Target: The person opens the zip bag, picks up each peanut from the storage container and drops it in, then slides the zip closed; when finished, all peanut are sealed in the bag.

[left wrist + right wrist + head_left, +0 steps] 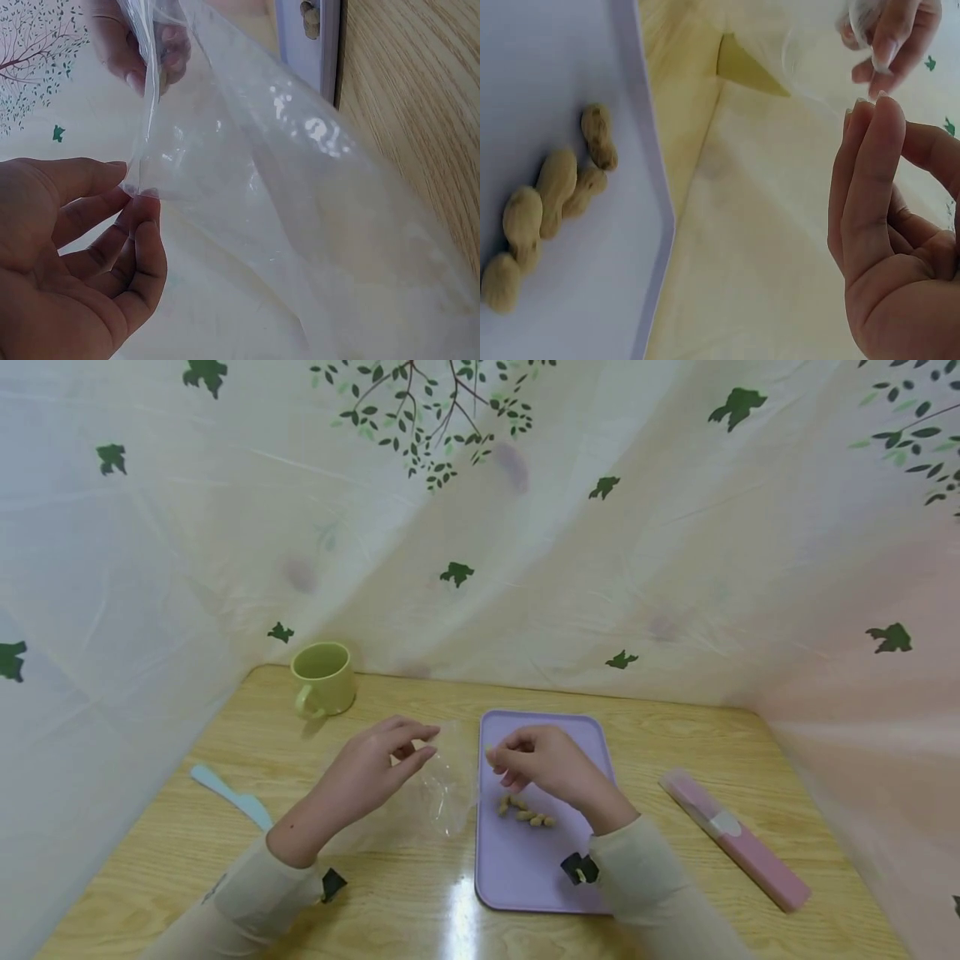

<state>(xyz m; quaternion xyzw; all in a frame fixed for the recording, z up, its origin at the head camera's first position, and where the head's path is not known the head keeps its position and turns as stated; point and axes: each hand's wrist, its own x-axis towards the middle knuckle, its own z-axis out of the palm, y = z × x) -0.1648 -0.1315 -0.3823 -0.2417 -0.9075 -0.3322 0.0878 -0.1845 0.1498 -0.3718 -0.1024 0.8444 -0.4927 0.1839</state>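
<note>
A clear plastic bag (pixel 448 795) hangs between my two hands, left of the purple tray (pixel 525 885). My left hand (pixel 371 764) pinches its edge between thumb and fingers; in the left wrist view the bag (pixel 255 165) spreads out wide from these fingertips. My right hand (pixel 543 764), above the tray, has thumb and fingers brought together at the bag's other side. In the right wrist view its fingertips (pixel 877 112) meet at the film's edge. Several peanuts in their shells (pixel 531 817) lie on the tray below the right hand.
A yellow-green mug (pixel 324 681) stands at the back left of the wooden table (pixel 397 910). To the left lies a light blue knife (pixel 228 795), partly behind the left forearm. A pink case (pixel 738 839) lies right of the tray. A leaf-patterned curtain (pixel 375 527) closes off the back.
</note>
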